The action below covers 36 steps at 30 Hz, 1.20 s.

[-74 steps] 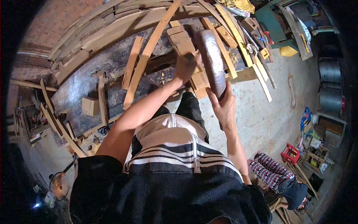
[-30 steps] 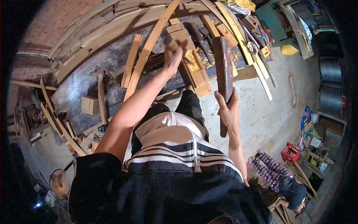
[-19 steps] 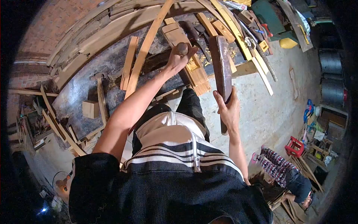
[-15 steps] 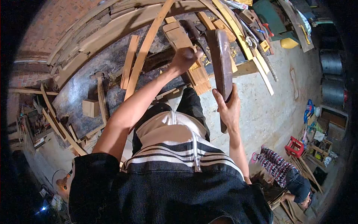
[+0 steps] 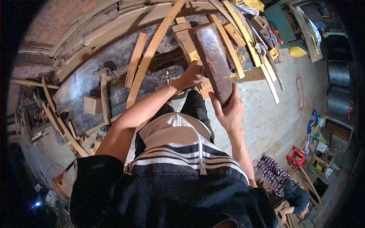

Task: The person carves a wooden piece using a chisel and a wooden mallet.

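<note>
My right hand (image 5: 230, 112) grips the lower end of a long dark-brown block (image 5: 215, 57), thumb on the near side and fingers round the far edge. The block is tilted up in front of me, its broad worn face shining in the light. My left hand (image 5: 192, 75) is closed at the block's left edge. Its fingertips are partly hidden, so I cannot tell what it holds. Behind both lies a pale wooden piece (image 5: 185, 41) on the dark workbench (image 5: 159, 41), with yellow shavings (image 5: 194, 56) near my left hand.
A hammer (image 5: 105, 91) and a wood block (image 5: 92, 105) lie at left. Long strips (image 5: 152, 53) cross the bench, with more timber (image 5: 251, 38) at right. A person (image 5: 291, 190) bends at lower right, near a red crate (image 5: 295, 156). A fan (image 5: 59, 180) stands lower left.
The dark-brown block has turned so its broad shiny face shows, and it has shifted slightly left. My left hand has come down from over the pale wood to the block's edge.
</note>
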{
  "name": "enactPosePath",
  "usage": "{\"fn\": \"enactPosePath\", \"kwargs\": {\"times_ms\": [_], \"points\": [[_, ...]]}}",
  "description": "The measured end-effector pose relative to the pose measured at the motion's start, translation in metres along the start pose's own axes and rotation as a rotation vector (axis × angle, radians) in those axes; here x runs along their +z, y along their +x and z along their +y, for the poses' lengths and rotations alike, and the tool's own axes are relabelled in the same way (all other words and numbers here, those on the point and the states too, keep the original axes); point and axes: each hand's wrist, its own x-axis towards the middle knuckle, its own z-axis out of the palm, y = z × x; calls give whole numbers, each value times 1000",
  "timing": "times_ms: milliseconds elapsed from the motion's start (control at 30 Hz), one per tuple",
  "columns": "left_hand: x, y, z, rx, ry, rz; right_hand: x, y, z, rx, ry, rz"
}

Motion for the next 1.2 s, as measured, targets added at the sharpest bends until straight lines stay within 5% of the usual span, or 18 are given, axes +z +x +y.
{"fn": "enactPosePath", "kwargs": {"times_ms": [167, 267, 300, 333, 900, 1000, 1133, 1200], "points": [[4, 13, 1, 29, -21, 130, 10, 6, 18, 142, 24, -41], [1, 30, -50, -412, -716, 321, 9, 8, 20, 187, 157, 37], [-31, 48, 8, -586, -130, 111, 7, 6, 22, 247, 229, 53], [-30, 51, 5, -607, -292, 278, 7, 3, 24, 311, 304, 69], [-8, 37, -5, -326, -209, 48, 4, -8, 17, 385, 337, -4], [-10, 36, 0, -287, -274, 55, -5, 1, 4, 195, 426, 135], [-1, 28, -3, -181, -173, 81, -4, 22, 4, 72, -110, -100], [-4, 28, -13, -153, -65, 54, -2, 21, 5, 117, -19, -80]]}}
